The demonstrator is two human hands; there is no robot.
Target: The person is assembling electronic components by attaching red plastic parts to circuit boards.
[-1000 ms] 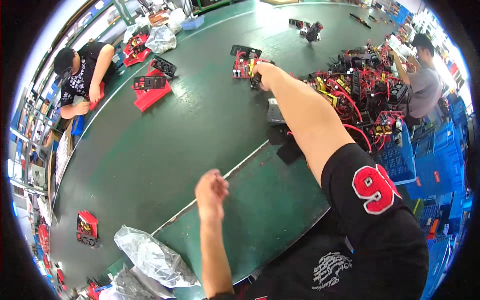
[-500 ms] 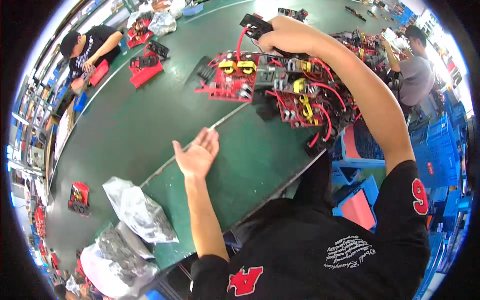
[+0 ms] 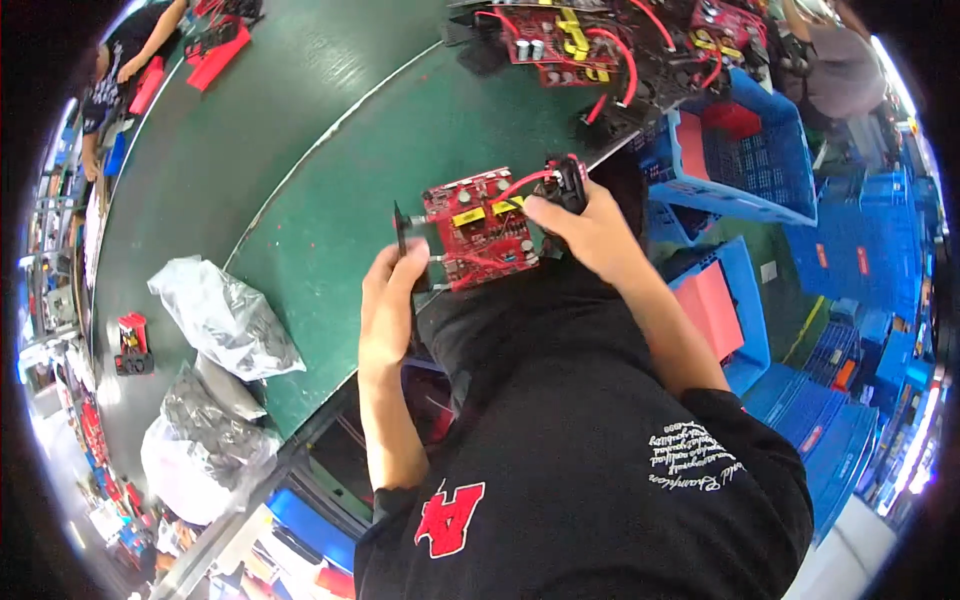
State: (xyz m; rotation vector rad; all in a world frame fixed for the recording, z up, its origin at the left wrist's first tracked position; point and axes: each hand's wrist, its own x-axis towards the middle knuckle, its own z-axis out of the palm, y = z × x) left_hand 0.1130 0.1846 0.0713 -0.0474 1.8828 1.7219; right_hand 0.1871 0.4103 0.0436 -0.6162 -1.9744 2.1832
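Close to my body, over the front edge of the green table, I hold a red circuit board with yellow-wrapped parts and red wires. My left hand is closed on the black end plate at the board's left side. With my right hand I grip the black panel at its right side, to which a red wire runs. The thumb of that hand lies next to the board's right edge.
More red circuit boards lie heaped at the table's far right. Plastic bags with dark contents sit at the left, near a small red-and-black unit. Blue crates stand to the right. Co-workers are at the far right and far left.
My right hand has come back from the pile with a circuit board. My left hand, open and empty before, now holds its left end. The view has tilted down toward my body.
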